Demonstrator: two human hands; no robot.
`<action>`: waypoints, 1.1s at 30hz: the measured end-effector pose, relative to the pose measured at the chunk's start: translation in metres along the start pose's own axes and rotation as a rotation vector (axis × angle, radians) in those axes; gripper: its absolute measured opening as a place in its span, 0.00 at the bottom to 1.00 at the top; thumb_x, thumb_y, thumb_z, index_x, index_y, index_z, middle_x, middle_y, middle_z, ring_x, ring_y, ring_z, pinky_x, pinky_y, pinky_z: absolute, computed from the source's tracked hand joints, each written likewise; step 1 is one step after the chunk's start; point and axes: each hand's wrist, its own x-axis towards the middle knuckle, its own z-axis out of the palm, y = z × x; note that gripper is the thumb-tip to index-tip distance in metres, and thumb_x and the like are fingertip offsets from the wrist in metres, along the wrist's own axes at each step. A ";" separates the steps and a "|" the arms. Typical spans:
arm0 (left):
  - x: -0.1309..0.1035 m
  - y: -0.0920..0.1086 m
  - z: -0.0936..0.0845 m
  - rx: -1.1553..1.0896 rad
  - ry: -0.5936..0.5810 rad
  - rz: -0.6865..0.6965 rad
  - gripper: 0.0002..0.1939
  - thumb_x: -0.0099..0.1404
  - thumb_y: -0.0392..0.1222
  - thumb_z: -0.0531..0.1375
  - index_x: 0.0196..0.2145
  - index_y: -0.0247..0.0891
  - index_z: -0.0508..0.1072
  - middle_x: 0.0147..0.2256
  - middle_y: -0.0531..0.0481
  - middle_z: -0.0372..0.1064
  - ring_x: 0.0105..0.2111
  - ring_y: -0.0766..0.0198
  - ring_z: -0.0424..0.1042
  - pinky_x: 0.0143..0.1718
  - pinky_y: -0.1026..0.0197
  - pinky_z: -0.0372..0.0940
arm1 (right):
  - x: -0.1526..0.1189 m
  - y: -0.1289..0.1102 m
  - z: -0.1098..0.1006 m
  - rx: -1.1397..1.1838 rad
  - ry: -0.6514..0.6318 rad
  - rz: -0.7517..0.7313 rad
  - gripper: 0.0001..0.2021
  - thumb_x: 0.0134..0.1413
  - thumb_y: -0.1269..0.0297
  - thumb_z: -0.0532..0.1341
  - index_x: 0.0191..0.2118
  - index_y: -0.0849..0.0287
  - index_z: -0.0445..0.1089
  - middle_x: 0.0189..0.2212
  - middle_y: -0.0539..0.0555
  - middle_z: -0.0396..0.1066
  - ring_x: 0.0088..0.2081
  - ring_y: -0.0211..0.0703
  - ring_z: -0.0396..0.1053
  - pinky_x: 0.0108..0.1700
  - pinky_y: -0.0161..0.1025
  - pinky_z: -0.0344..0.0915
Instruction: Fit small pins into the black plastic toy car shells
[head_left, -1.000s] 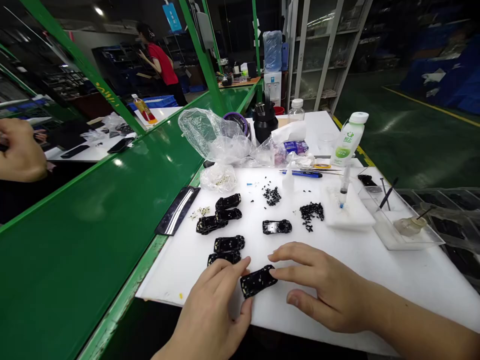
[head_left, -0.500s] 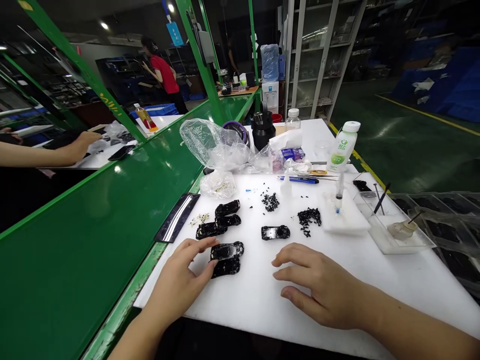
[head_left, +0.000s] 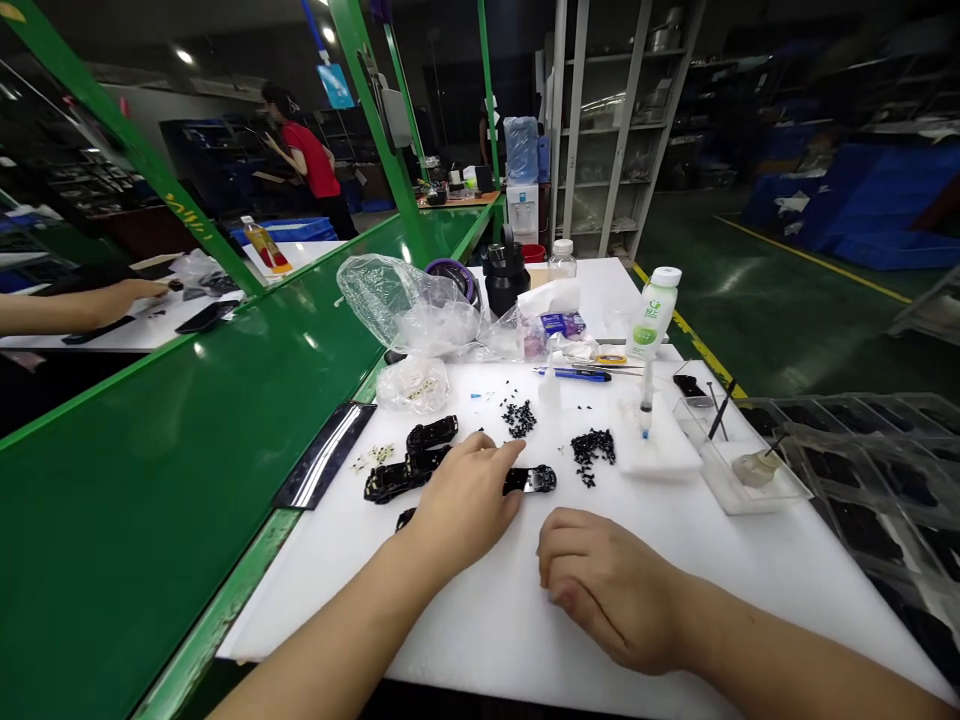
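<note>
My left hand (head_left: 469,505) reaches over the middle of the white board. Its thumb and forefinger are apart, on either side of a small black toy car body (head_left: 541,479), whose left end they cover. Whether they touch it I cannot tell. Left of the hand, more black car bodies (head_left: 390,482) lie in a group, partly hidden by it. My right hand (head_left: 611,590) rests on the board, nearer to me, fingers curled in and nothing visible in them. Beyond the hands are two heaps of tiny black parts, one at the centre (head_left: 518,418) and one at the right (head_left: 592,455).
A syringe (head_left: 646,405) stands on a white foam block (head_left: 660,450). Right of it is a clear tray (head_left: 769,495) with a small jar. Plastic bags, a blue knife (head_left: 574,374) and a white bottle (head_left: 655,310) line the back. A co-worker's arm (head_left: 75,308) shows beyond the green partition.
My left hand has moved right, from the near pair of car bodies to the single one. My right hand's fingers have curled in. The view has shifted slightly.
</note>
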 end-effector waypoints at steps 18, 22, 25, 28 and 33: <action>0.040 -0.053 -0.015 0.311 -0.042 0.083 0.11 0.61 0.34 0.56 0.36 0.34 0.79 0.35 0.38 0.74 0.40 0.44 0.68 0.43 0.44 0.64 | -0.001 0.008 0.004 -0.256 0.011 0.290 0.04 0.54 0.73 0.64 0.36 0.60 0.73 0.41 0.53 0.71 0.47 0.47 0.62 0.52 0.45 0.64; 0.049 -0.051 -0.009 0.263 -0.102 0.155 0.11 0.61 0.34 0.57 0.38 0.40 0.79 0.37 0.44 0.74 0.40 0.52 0.69 0.43 0.52 0.65 | -0.001 0.012 0.005 -0.258 0.014 0.254 0.04 0.54 0.75 0.64 0.34 0.59 0.73 0.41 0.52 0.73 0.46 0.47 0.63 0.50 0.44 0.65; 0.051 -0.048 -0.004 0.233 -0.129 0.184 0.11 0.63 0.35 0.57 0.39 0.40 0.79 0.37 0.45 0.74 0.40 0.54 0.69 0.43 0.54 0.66 | 0.000 0.012 0.004 -0.264 0.011 0.247 0.04 0.54 0.75 0.64 0.34 0.59 0.73 0.40 0.52 0.73 0.45 0.46 0.63 0.50 0.43 0.65; 0.055 -0.049 0.001 0.210 -0.144 0.198 0.11 0.63 0.35 0.57 0.37 0.40 0.79 0.36 0.46 0.74 0.40 0.55 0.69 0.43 0.54 0.66 | 0.000 0.011 0.003 -0.268 0.003 0.258 0.04 0.54 0.75 0.65 0.34 0.60 0.73 0.40 0.51 0.73 0.45 0.46 0.63 0.50 0.42 0.64; 0.059 -0.054 0.004 0.197 -0.151 0.220 0.10 0.63 0.35 0.57 0.34 0.40 0.79 0.34 0.48 0.75 0.39 0.55 0.70 0.42 0.55 0.66 | -0.001 0.012 0.003 -0.278 -0.002 0.256 0.03 0.55 0.73 0.64 0.34 0.60 0.73 0.40 0.51 0.73 0.45 0.45 0.63 0.50 0.41 0.63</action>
